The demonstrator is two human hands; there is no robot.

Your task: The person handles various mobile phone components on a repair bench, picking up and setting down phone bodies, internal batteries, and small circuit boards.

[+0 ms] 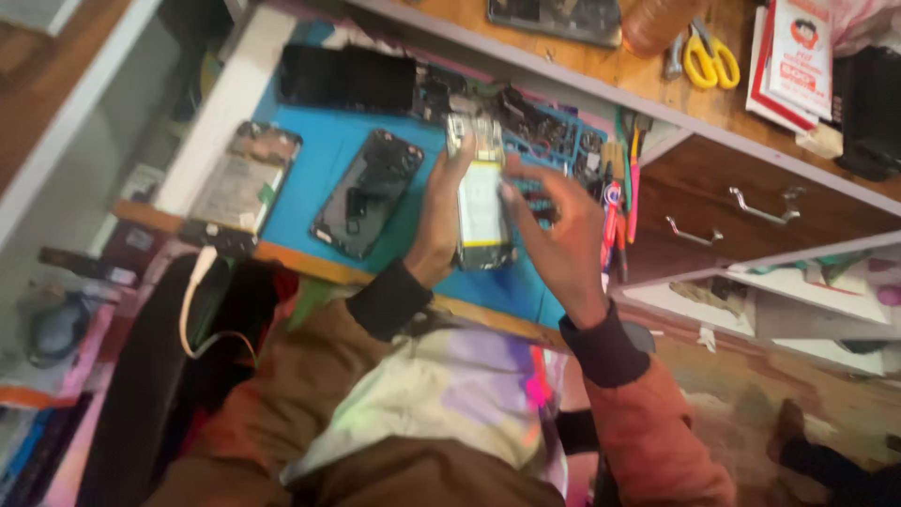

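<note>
Here, an opened phone (482, 192) is held above the blue mat (324, 155) — the left hand (439, 221) in a closed grip along its edge, the right hand (560, 235) pinching the opposite side; another phone (366, 194) lies on the surface nearby.

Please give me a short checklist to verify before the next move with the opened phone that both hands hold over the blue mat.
1. Left hand grips the opened phone with pale battery and bare circuit board: ok.
2. Right hand fingers at the phone's right edge: ok, exact contact blurred.
3. Phone held above the blue rubber work mat, not past the bench edge: ok.
4. Black phone lying face up on the mat apart from the hands: ok.
5. Screwdrivers with red and pink handles beside the right hand: ok.
6. Loose screws or cables on the phone: cannot tell.
</note>
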